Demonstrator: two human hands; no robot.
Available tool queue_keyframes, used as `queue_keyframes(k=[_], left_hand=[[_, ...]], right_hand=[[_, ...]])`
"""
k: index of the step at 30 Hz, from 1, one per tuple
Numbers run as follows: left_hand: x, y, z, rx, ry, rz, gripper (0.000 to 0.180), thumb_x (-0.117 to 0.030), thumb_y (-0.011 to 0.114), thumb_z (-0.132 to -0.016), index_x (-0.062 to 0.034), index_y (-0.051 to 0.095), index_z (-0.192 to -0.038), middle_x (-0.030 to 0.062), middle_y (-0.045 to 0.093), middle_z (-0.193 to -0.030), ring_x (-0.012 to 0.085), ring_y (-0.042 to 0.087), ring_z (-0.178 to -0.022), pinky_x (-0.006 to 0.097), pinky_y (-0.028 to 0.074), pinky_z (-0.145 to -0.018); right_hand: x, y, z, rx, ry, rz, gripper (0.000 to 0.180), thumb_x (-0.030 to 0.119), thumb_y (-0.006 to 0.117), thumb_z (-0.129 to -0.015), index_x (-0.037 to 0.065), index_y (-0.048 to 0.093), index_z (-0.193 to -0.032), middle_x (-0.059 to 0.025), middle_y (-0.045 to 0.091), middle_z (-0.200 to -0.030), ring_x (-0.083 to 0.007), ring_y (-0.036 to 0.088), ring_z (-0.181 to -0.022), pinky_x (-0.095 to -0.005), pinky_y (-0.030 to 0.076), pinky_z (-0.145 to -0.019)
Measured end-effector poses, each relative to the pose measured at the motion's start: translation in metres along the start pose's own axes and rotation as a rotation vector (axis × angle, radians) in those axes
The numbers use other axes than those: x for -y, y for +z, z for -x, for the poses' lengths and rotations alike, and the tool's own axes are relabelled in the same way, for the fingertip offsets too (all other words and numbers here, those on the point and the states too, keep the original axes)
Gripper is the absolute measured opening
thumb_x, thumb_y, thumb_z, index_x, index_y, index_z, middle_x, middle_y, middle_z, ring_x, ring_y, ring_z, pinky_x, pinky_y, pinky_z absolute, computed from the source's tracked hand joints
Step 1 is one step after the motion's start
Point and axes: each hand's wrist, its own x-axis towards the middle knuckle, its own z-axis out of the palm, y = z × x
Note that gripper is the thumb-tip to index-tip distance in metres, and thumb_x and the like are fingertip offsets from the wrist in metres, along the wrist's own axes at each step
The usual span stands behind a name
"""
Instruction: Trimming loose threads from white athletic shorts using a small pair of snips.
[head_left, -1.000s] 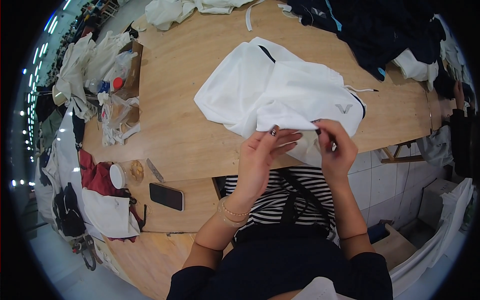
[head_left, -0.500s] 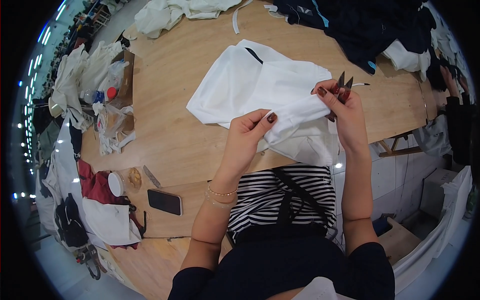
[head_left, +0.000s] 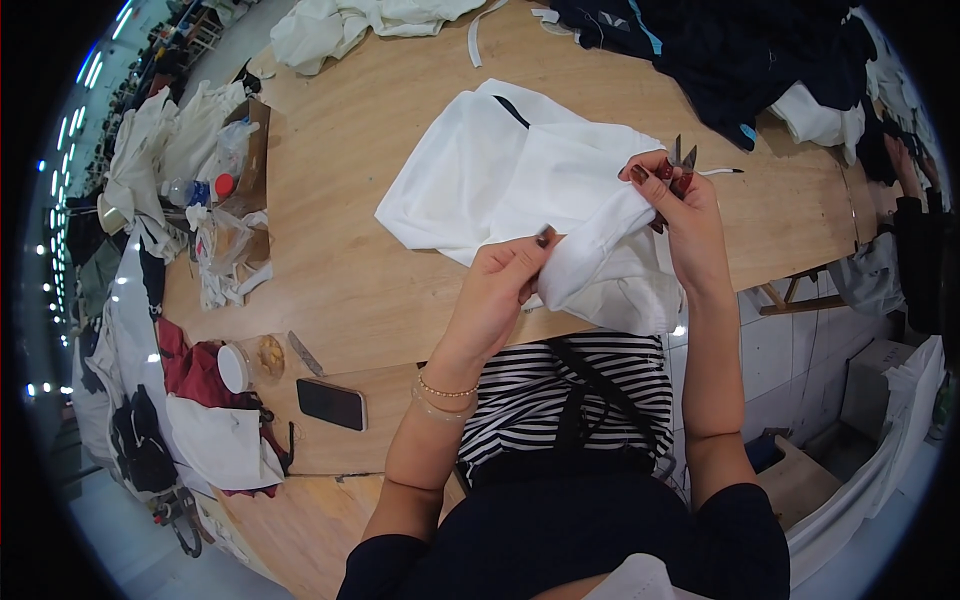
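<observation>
A white garment point(head_left: 480, 170) with a short dark strip near its far edge lies spread on the wooden table. My left hand point(head_left: 500, 290) is closed, pinching a fold of it near the table's front edge. With my right hand point(head_left: 690, 225) I grip the other end of that fold, so the cloth is lifted and bunched between both hands. Small thread snips point(head_left: 685, 165) with dark pointed blades and red handles are tucked in the right hand, blades pointing away from me. The fingertips under the cloth are partly hidden.
On the table point(head_left: 320, 200), a phone point(head_left: 331, 404), a small blade-like tool point(head_left: 305, 353) and a round white-lidded tub point(head_left: 233, 368) lie left. A cardboard box point(head_left: 257, 150) stands beyond. Dark garments point(head_left: 740, 60) heap far right. Another person's hand point(head_left: 900, 160) shows at right.
The fold between my hands has turned and puffed into a rounder bunch. My left hand has shifted slightly right and rolled; my right hand has moved slightly left, still with the snips.
</observation>
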Motion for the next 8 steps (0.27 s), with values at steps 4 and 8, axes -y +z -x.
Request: queue_keyframes(k=[4,8], left_hand=[[-0.013,-0.001,0.006,0.058,0.203,0.114,0.043,-0.002,0.057,-0.092,-0.0005,0.050,-0.134,0.0031,0.062,-0.108,0.0064,0.056,-0.090,0.020,0.046,-0.074],[-0.036,-0.025,-0.006,-0.365,0.567,0.282,0.052,0.003,0.052,-0.091,-0.0042,0.040,-0.141,0.0112,0.054,-0.128,0.0130,0.058,-0.105,0.027,0.050,-0.091]], right_hand=[[0.011,0.003,0.002,-0.067,0.102,0.059,0.016,0.007,0.058,-0.092,0.000,0.066,-0.105,-0.0012,0.066,-0.090,-0.0073,0.057,-0.088,-0.0195,0.045,-0.077],[-0.004,-0.035,-0.003,-0.334,-0.213,0.233,0.024,-0.003,0.056,-0.091,0.001,0.064,-0.113,-0.0039,0.065,-0.097,-0.0078,0.060,-0.090,-0.0205,0.047,-0.084]])
